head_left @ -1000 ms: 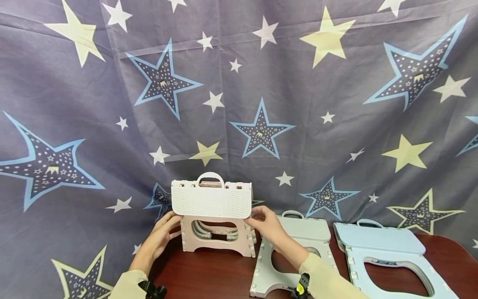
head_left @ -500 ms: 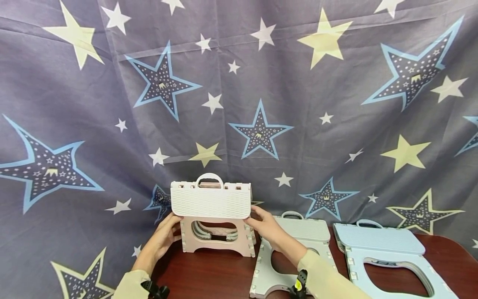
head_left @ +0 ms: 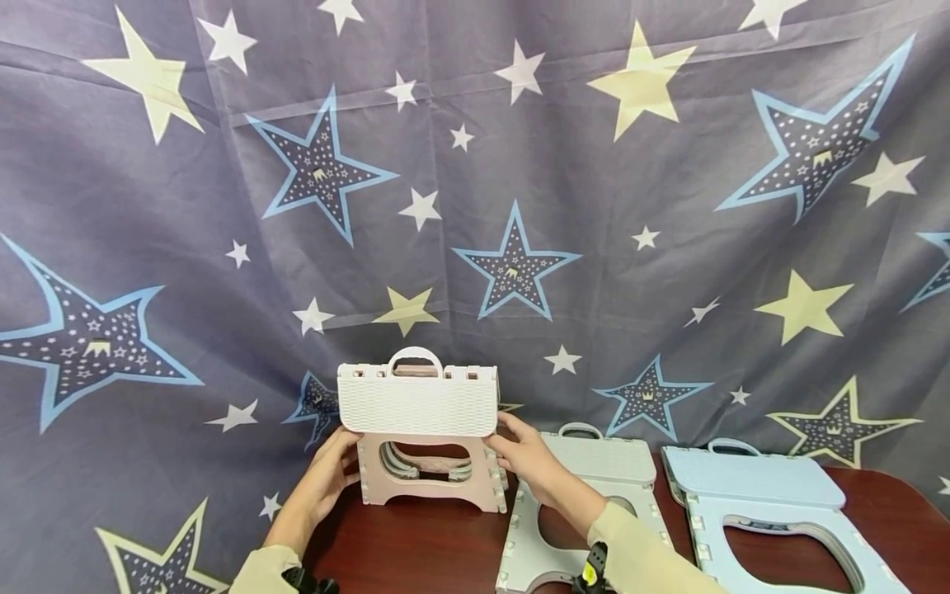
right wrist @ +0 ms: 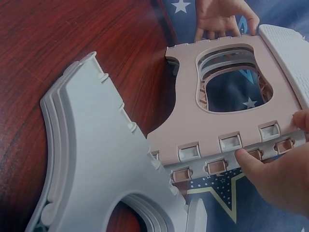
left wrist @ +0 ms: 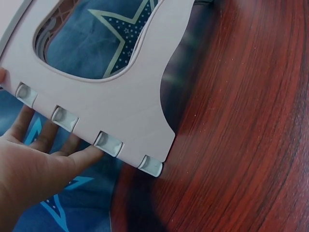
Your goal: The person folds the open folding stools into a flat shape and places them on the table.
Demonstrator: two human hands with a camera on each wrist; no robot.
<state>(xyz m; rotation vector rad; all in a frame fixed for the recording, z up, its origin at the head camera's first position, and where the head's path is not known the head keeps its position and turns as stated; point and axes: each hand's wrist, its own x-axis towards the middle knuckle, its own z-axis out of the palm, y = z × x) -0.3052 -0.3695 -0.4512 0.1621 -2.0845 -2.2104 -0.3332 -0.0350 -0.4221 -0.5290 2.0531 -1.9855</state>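
A folding step stool point(head_left: 418, 404) with a white textured seat, a loop handle and pale pink legs stands upright on the table, against the curtain. At its left side my left hand point(head_left: 324, 477) grips the edge just below the seat. In the left wrist view, the fingers point(left wrist: 72, 162) lie along the hinged side of the leg panel. My right hand point(head_left: 536, 462) holds the opposite side, with fingertips by the seat's lower corner. The right wrist view shows one digit point(right wrist: 247, 162) of that hand on the hinge edge. Some fingertips are hidden behind the stool.
Right of the held stool, a grey-green folding stool point(head_left: 604, 458) lies partly under my right forearm. Farther right is a light blue folding stool point(head_left: 757, 478). A star-patterned curtain point(head_left: 475, 165) hangs behind the dark red wooden table point(head_left: 416, 549).
The head view has tilted slightly, so everything sits a little lower and farther left. Both hands stay on the pink and white stool, which has not visibly moved on the table.
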